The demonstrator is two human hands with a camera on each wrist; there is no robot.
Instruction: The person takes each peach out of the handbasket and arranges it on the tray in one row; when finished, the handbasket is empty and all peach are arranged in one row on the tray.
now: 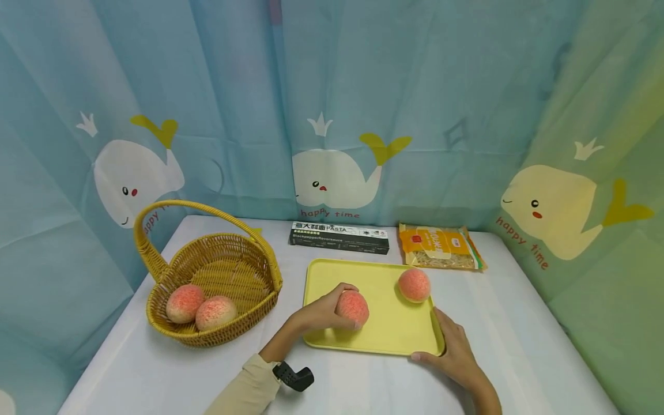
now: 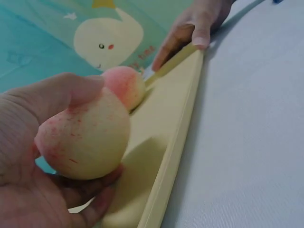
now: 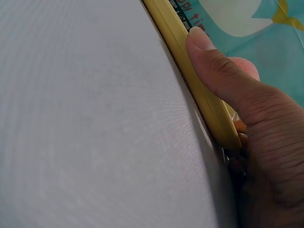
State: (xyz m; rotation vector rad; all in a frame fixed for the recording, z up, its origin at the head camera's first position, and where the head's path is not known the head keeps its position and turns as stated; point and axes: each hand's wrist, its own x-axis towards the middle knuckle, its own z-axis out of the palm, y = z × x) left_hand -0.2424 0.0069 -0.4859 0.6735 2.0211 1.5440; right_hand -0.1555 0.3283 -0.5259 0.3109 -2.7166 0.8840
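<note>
Centrally, a flat, smooth yellow tray [image 1: 386, 325] with rounded corners and a low raised rim lies on a white-covered table [image 1: 524, 323]. The left hand [image 1: 325, 311] grips a round peach [image 1: 353, 309], its matte skin pale cream speckled with pinkish red, above the tray's left half; whether fruit and tray touch, I cannot tell. The right hand [image 1: 456, 353] grasps the tray's near right corner, thumb on the near rim, fingers along the right side. Another peach [image 1: 414, 285] rests by the tray's far right corner. To the left, a woven golden-brown basket [image 1: 233, 279] with a tall arched handle holds two more peaches [image 1: 216, 313], side by side. Behind the tray lie a slim, dark pasta box [image 1: 339, 238] and a glossy orange plastic pouch [image 1: 441, 248]. Softly folded blue fabric [image 1: 441, 86], printed with whales, hangs beyond.
</note>
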